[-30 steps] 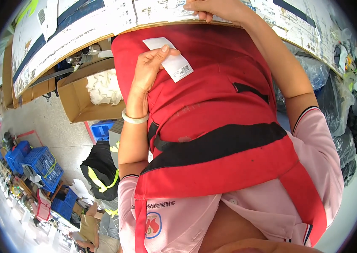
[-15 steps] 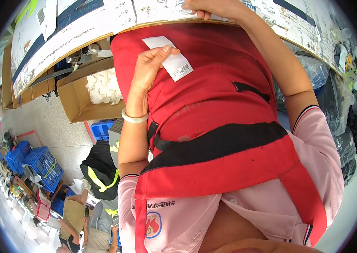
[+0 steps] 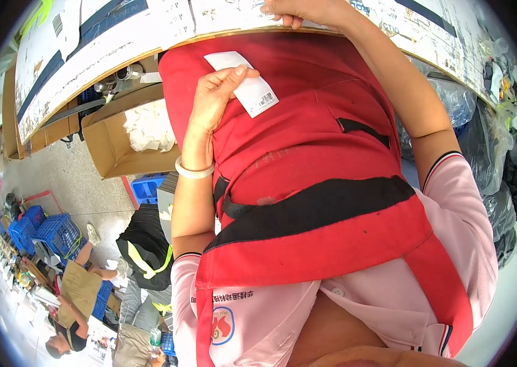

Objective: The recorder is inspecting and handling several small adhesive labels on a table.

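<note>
Over the red apron (image 3: 310, 144), the left hand (image 3: 214, 93) pinches a white label (image 3: 256, 96); whether the outstretched right hand (image 3: 307, 10) grips is unclear.

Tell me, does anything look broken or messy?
Yes, the table looks worn: its white top is scuffed and patchy, with dark marks near the edge. The label in the left hand seems untorn.

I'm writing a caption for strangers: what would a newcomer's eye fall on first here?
Probably the red apron, filling the middle. Next, the white slip pinched in the left hand in front of it; at the top, the right hand is at the worktable.
</note>
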`<state>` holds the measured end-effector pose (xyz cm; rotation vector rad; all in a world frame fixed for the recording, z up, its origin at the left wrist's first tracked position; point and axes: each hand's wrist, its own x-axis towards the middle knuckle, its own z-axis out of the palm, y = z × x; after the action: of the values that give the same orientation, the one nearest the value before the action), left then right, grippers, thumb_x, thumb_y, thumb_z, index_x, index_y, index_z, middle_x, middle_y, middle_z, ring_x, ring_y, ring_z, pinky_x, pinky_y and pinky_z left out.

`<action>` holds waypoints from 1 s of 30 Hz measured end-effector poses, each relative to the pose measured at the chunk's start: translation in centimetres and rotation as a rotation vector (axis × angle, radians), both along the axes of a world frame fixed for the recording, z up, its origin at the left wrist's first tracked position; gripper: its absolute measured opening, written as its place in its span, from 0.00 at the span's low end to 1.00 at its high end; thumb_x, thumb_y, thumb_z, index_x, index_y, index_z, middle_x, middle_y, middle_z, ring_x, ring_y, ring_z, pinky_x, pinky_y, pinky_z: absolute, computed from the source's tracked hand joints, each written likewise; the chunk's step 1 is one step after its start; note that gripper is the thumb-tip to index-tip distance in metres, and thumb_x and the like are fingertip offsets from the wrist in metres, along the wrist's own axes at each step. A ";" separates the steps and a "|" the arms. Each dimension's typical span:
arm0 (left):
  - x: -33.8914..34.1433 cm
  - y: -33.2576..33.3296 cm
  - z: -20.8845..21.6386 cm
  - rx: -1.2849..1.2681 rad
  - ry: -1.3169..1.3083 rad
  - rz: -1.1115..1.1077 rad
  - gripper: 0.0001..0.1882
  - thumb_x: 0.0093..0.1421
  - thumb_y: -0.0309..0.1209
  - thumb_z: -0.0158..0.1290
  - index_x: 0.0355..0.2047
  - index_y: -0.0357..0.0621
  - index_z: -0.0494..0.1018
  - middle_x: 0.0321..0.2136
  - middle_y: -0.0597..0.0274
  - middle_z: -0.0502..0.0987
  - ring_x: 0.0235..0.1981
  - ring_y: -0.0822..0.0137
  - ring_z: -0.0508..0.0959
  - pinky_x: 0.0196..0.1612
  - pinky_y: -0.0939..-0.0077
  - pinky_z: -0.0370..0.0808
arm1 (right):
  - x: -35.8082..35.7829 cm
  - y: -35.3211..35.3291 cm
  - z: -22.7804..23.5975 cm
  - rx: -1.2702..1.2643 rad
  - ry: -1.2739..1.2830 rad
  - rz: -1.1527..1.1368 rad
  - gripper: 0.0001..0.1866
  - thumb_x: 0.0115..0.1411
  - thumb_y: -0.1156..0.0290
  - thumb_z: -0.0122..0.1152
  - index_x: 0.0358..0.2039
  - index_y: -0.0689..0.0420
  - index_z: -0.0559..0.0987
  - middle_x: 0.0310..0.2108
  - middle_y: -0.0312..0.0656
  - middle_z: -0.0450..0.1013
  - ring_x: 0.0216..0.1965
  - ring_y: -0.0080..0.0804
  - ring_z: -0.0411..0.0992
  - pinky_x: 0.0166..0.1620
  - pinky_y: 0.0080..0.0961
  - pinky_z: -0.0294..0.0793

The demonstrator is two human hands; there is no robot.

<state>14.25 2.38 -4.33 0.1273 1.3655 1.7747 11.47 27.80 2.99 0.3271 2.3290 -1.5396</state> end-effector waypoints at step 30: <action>0.2 0.5 -0.2 -0.021 0.138 0.007 0.13 0.54 0.19 0.57 0.42 0.39 0.77 0.33 0.63 0.78 0.29 0.76 0.77 0.31 0.83 0.75 | 9.6 16.8 -1.5 0.953 0.108 -0.215 0.10 0.61 0.64 0.57 0.35 0.57 0.78 0.27 0.33 0.74 0.25 0.21 0.70 0.30 0.20 0.70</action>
<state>14.41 2.89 -4.53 0.2380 1.4834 1.7845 21.07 44.58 1.45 0.7337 3.0409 -0.3960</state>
